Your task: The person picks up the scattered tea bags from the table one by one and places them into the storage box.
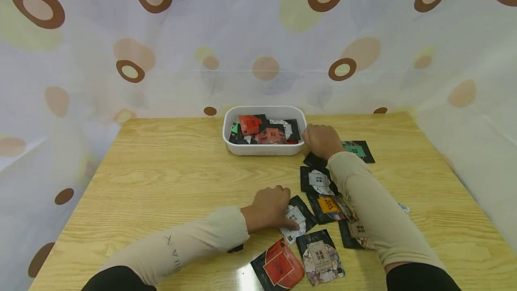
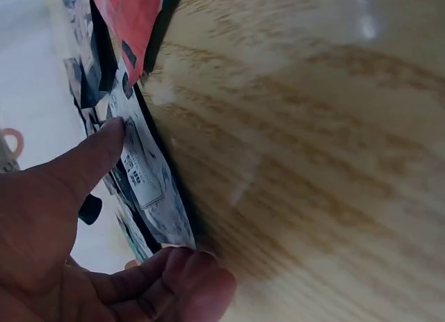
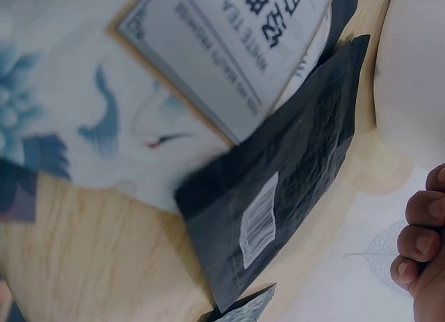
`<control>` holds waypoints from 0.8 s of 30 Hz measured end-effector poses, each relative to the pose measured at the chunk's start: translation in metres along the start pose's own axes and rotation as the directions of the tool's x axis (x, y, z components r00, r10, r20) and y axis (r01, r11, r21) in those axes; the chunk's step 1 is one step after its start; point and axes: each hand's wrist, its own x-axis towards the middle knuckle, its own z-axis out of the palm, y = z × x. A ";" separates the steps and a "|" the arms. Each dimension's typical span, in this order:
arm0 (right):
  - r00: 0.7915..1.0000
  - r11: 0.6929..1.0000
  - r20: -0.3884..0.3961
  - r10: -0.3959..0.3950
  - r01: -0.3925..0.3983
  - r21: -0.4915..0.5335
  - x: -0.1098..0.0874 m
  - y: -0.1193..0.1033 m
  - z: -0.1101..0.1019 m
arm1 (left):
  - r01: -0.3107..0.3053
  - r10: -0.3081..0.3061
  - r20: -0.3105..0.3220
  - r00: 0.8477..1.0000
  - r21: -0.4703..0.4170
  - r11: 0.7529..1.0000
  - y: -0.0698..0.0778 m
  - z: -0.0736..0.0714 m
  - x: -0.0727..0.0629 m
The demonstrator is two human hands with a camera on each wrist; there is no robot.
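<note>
My left hand [image 1: 271,210] holds a black-and-white tea sachet [image 1: 296,216] over the table. In the left wrist view its thumb presses the printed face of the sachet [image 2: 142,165] and its fingers curl at the end edge. My right hand [image 1: 323,140] is beside the right end of a white plastic basket [image 1: 264,149], which holds several tea sachets. In the right wrist view the curled fingers [image 3: 419,242] show nothing between them. Near that hand are a black sachet with a barcode label [image 3: 292,165] and a sachet marked white tea [image 3: 222,65].
A red-and-black sachet [image 1: 279,266] and a floral sachet [image 1: 321,257] lie at the front. Several more overlap under the right forearm, among them one with an orange label [image 1: 327,208]. A green-labelled sachet [image 1: 357,149] lies behind the right wrist. A patterned sheet [image 1: 177,57] hangs behind the wooden table [image 1: 161,169].
</note>
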 end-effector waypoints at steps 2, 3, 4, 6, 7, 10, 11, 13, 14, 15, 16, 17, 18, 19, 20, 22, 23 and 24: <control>1.000 1.000 0.028 0.012 -0.012 0.001 0.001 0.001 0.000 | -0.003 0.003 -0.001 1.000 -0.006 1.000 0.000 0.001 0.001; 0.999 1.000 0.037 0.017 -0.017 0.002 0.002 0.001 0.000 | 0.001 -0.001 -0.002 1.000 -0.013 1.000 -0.001 0.001 0.002; 0.999 1.000 0.045 0.020 -0.020 0.000 0.002 0.001 0.000 | 0.007 -0.007 0.002 1.000 -0.029 1.000 -0.002 0.001 0.002; 0.998 1.000 0.051 0.023 -0.023 0.001 0.002 0.000 -0.001 | 0.024 -0.023 0.019 1.000 -0.070 0.997 -0.005 0.001 0.003; 0.998 1.000 0.051 0.026 -0.026 -0.001 0.002 0.000 -0.001 | 0.031 -0.029 0.026 0.999 -0.089 0.996 -0.007 0.001 0.004; 0.999 1.000 0.040 0.028 -0.028 0.002 0.002 0.000 -0.001 | 0.051 -0.044 0.045 0.998 -0.181 0.982 -0.016 0.000 0.005; 0.999 1.000 0.039 0.030 -0.030 0.005 0.002 0.000 -0.001 | 0.051 -0.043 0.045 0.998 -0.211 0.976 -0.020 -0.001 0.005; 0.999 0.999 0.036 0.032 -0.033 0.012 0.002 0.001 0.000 | 0.050 -0.039 0.046 0.998 -0.280 0.959 -0.028 -0.003 0.006; 0.999 0.999 0.035 0.031 -0.032 0.015 0.002 0.001 0.000 | 0.046 -0.034 0.044 0.998 -0.316 0.947 -0.032 -0.006 0.007; 0.999 0.999 0.037 0.030 -0.031 0.016 0.002 0.001 0.000 | 0.042 -0.030 0.040 0.999 -0.349 0.936 -0.037 -0.011 0.007; 0.999 0.999 0.038 0.030 -0.030 0.017 0.002 0.001 0.000 | 0.044 -0.031 0.038 0.999 -0.382 0.923 -0.042 -0.016 0.007; 0.999 0.999 0.041 0.029 -0.030 0.020 0.002 0.001 -0.001 | 0.049 -0.036 0.039 0.999 -0.420 0.906 -0.047 -0.023 0.008; 0.999 0.999 0.038 0.026 -0.027 0.019 0.002 0.000 -0.001 | 0.063 -0.046 0.047 0.998 -0.465 0.883 -0.053 -0.031 0.009; 0.999 1.000 0.036 0.025 -0.025 0.015 0.002 0.000 -0.001 | 0.075 -0.056 0.052 0.997 -0.514 0.855 -0.059 -0.040 0.010; 0.999 1.000 0.035 0.024 -0.024 0.013 0.002 0.000 -0.002 | 0.090 -0.072 0.054 0.996 -0.561 0.823 -0.065 -0.050 0.011; 0.999 1.000 0.034 0.023 -0.024 0.011 0.002 -0.001 -0.002 | 0.119 -0.112 0.052 0.992 -0.647 0.753 -0.080 -0.068 0.013; 0.999 1.000 0.035 0.023 -0.023 0.011 0.002 -0.001 -0.002 | 0.124 -0.129 0.045 0.991 -0.690 0.713 -0.088 -0.077 0.015; 0.999 1.000 0.036 0.024 -0.024 0.012 0.001 -0.001 -0.002 | 0.129 -0.152 0.033 0.988 -0.721 0.680 -0.096 -0.084 0.017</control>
